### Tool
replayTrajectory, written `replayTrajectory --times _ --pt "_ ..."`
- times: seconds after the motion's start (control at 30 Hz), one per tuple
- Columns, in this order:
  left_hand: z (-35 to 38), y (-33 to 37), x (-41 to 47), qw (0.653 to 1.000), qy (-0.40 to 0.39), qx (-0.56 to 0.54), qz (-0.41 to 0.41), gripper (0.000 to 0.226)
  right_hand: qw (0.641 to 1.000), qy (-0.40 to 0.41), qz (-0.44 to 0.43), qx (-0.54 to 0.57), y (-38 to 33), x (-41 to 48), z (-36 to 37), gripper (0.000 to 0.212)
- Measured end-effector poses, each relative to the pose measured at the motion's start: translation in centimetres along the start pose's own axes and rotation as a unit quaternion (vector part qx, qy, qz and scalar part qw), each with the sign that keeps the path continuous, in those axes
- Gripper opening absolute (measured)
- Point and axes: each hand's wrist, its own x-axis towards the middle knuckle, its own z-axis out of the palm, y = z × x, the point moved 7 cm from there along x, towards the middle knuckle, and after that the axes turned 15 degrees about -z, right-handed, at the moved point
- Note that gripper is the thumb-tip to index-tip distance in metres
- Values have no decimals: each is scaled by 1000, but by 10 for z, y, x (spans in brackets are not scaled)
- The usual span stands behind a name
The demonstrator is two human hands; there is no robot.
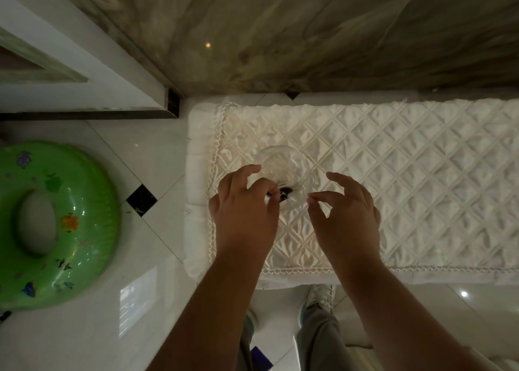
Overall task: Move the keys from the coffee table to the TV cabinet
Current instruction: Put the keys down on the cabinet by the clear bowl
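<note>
The left hand [244, 210] is pinching the dark keys [285, 195] at the near rim of a clear glass dish [278, 162], seemingly placing them; the right hand [345, 210] is hovering half-open and empty just right.

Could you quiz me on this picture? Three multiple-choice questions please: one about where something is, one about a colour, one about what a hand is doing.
1. Where does the swim ring lie?
A. On the quilted cloth
B. On the tiled floor, left of the cloth-covered top
C. Against the person's shoes

2. What colour is the swim ring?
A. Green
B. Red
C. Blue

3. What is the right hand doing?
A. Gripping the glass bowl
B. Lying flat on the cloth
C. Hovering empty, fingers curled

Answers: 1 B, the swim ring rests on the floor beside the quilted cloth. 2 A, it is plainly green. 3 C, the right hand touches nothing, while the left hand pinches the dark keys by the glass bowl.
</note>
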Motion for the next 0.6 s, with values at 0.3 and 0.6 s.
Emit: replayTrajectory --times 0.3,0.6 --pt "23 -20 6 997 -9 63 -33 18 999 34 -6 11 6 7 -5 18" --pt "-10 -14 -2 996 -34 -68 -54 41 996 36 17 80 -7 16 -24 49"
